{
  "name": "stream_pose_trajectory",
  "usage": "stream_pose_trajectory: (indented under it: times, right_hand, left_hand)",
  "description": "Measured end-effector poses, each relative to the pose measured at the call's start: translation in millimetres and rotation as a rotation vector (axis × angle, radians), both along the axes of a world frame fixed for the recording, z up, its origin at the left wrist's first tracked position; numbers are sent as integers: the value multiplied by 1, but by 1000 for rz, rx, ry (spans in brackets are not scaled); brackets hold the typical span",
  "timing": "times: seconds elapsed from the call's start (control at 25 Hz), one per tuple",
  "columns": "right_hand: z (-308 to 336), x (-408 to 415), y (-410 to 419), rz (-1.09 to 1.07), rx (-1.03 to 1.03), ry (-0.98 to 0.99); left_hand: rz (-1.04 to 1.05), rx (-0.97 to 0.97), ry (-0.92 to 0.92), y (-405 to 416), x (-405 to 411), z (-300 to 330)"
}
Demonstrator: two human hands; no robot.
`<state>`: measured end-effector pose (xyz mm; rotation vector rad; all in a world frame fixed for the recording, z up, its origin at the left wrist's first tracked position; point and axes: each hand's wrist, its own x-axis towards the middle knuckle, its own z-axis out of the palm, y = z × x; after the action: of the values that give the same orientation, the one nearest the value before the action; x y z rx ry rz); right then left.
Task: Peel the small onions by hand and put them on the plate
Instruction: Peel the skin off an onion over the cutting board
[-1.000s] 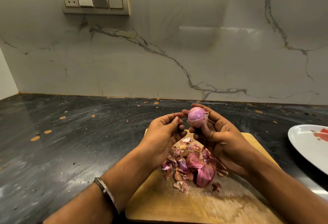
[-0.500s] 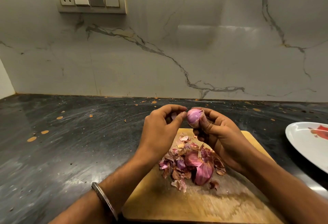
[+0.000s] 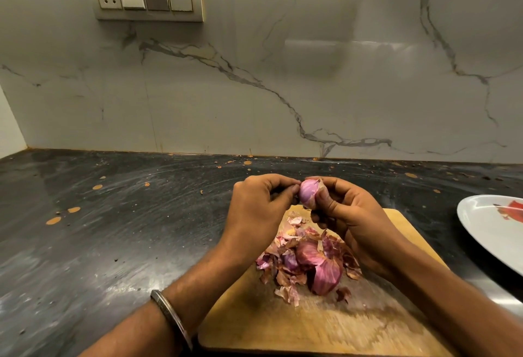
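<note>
Starting nearest you, peels [image 3: 304, 264] litter the cutting board [image 3: 283, 325]. Above it your right hand [image 3: 343, 215] grips the onion [image 3: 308, 192] while your left hand [image 3: 260, 204] pinches its skin; fingertips hide the contact. The plate [image 3: 492, 232] is cut off at right.

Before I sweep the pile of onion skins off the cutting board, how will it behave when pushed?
The pile of onion skins looks thin and papery, so probably very light and apt to scatter. The curled flakes would likely crumple or tear. On the wooden cutting board they should slide easily.
</note>
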<state>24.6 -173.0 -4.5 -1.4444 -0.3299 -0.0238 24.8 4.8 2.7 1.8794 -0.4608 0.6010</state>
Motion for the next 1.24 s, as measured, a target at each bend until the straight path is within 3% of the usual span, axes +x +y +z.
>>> stream_pose_trajectory:
  times: [0.28,0.56,1.24]
  right_hand:
    - [1,-4,2,-32,-131,-95]
    - [5,-1,0,-3,3,-24]
    - [-2,1,3,-1,-59,-10]
  left_hand:
    - [76,12,-23,0,5,-8]
    - [-71,-129,91,-1,4,-6]
    - [230,160,-159,-1,0,-10]
